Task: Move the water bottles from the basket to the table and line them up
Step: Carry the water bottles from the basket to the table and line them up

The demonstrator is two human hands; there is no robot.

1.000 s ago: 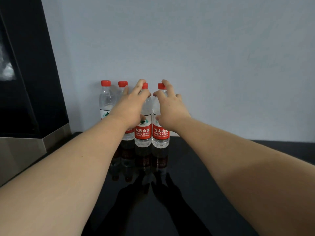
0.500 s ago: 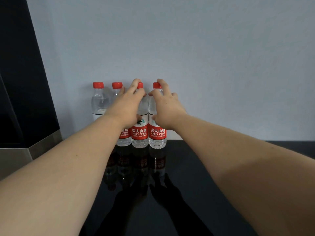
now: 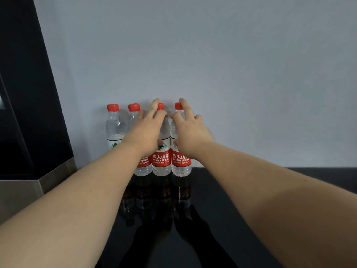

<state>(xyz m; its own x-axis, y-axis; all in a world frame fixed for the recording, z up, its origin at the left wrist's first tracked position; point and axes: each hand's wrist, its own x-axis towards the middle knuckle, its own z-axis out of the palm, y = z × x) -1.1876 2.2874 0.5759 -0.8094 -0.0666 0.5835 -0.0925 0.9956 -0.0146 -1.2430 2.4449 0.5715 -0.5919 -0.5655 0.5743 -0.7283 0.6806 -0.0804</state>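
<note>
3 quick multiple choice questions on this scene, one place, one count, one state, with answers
1. Where do the clear plastic water bottles with red caps stand?
A. in a basket
B. on the glossy black table, against the pale grey wall
C. on the floor
2. How many red caps show?
A. two
B. three
C. four
3. How are the bottles placed?
A. all upright, in one row
B. one lying on its side
C. stacked in two layers
1 B: their bases rest on it by the wall. 2 C: four caps show. 3 A: all stand upright side by side, left hand on the third from left, right hand on the fourth.
</note>
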